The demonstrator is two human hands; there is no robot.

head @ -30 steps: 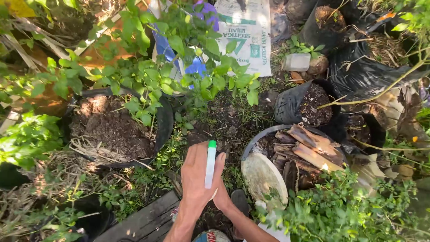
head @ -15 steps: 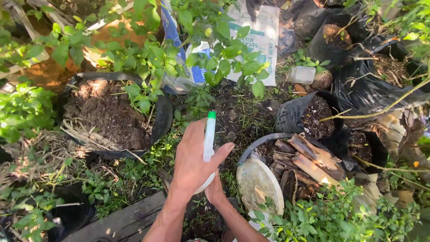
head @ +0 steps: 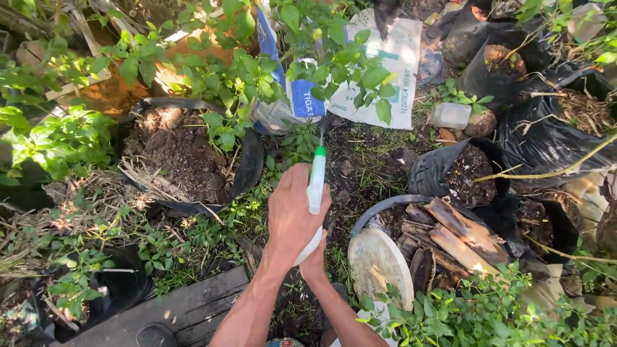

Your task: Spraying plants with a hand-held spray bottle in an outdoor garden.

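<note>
Spray bottle [head: 316, 180], white with green tip, upright over weedy ground between the soil-filled black pot [head: 244, 173] and the tub of wood scraps [head: 385, 209]. My left hand [head: 292, 212] wraps it, fingers clamped around the body. My right hand [head: 315, 260] lies beneath, mostly hidden; its grip I cannot tell.
</note>
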